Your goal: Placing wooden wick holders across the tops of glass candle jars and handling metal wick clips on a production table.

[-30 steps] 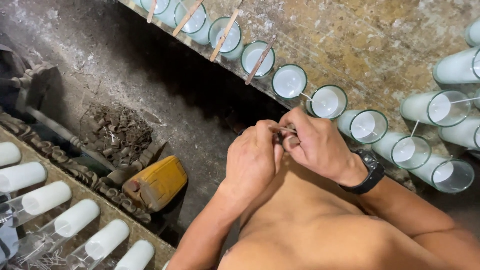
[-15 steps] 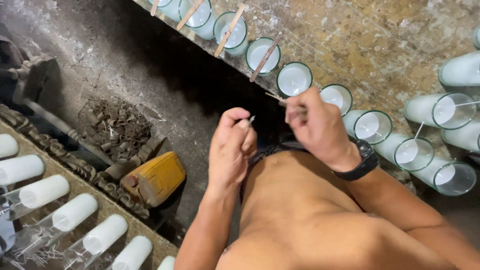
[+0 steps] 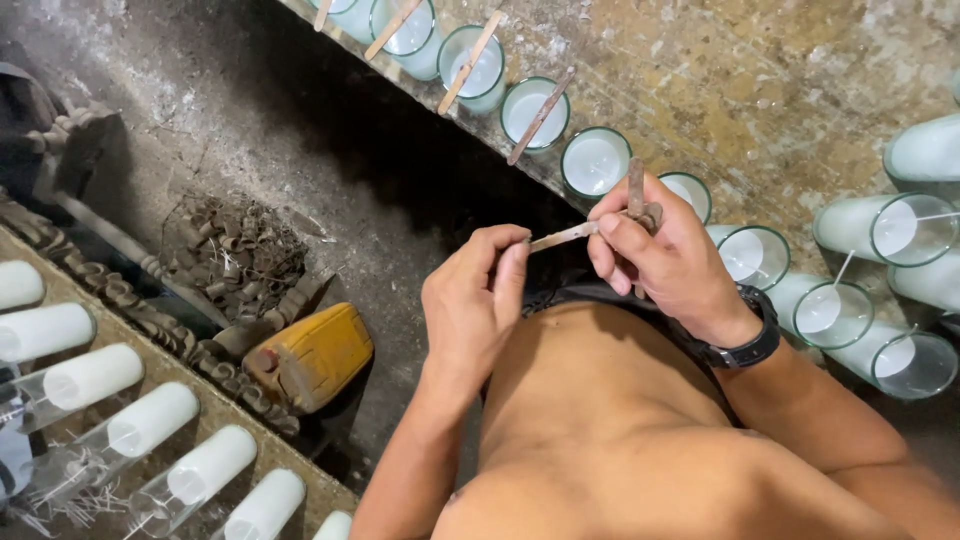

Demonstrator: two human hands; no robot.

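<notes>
Pinching one end of a thin wooden stick [image 3: 563, 237] between thumb and forefinger, the left hand [image 3: 475, 310] is raised in front of the person's bare torso, knuckles up, the other fingers curled loosely below. The right hand [image 3: 665, 255], with a dark watch [image 3: 745, 345] on its wrist, meets it from the other side: its fingers are bent and pressed together around the far end of the stick and around a short upright brownish piece [image 3: 636, 190] that sticks up above the knuckles. Exactly how that piece joins the stick cannot be told. The stick runs nearly level between the two hands, just above the waistband.

Beyond the right hand a row of glass jars filled with white wax [image 3: 593, 162] follows the edge of a rough, stained worktop [image 3: 760, 90], running diagonally from upper left to lower right. Several of the upper jars carry a wooden stick across the mouth [image 3: 540, 115]; the jar nearest the right hand does not. More jars lie on their sides at the far right [image 3: 880, 228], thin wicks showing at their mouths.

Between the worktop edge and the body there is only a narrow dark gap. To the left the stained concrete floor [image 3: 200, 120] is open, with a heap of small dark scraps [image 3: 240, 255] and a yellow container [image 3: 315, 355] near it. At the lower left, more wax-filled jars [image 3: 150, 420] lie in a row on another surface.
</notes>
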